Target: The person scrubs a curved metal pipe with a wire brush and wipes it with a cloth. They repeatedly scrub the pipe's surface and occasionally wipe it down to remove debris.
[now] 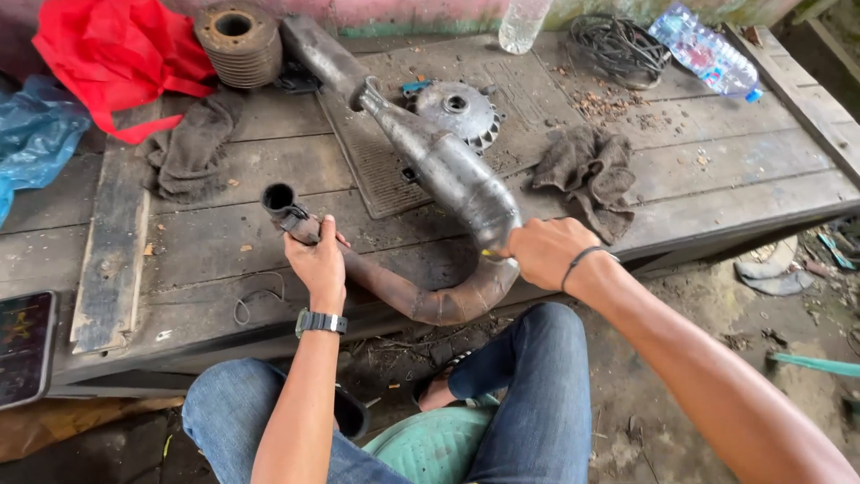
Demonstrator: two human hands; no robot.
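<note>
Left hand [318, 262] clenched near the open mouth of the rusty curved steel exhaust pipe [448, 175], right hand [545, 251] grasping its bend at the near edge of the weathered wooden bench [717, 170] (keep both grips firm, likely heavy).

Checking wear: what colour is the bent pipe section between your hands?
Rusty brown on the curved metal exhaust pipe; head view.

Looks like a backyard bike repair workshop. Rough wooden workbench [717, 179] over a dirt floor; on it a finned engine cylinder [239, 42], clutch disc [459, 109], greasy rags [587, 175], coiled wire [618, 45], and a rusty exhaust pipe [448, 179] lying across its middle.
</note>
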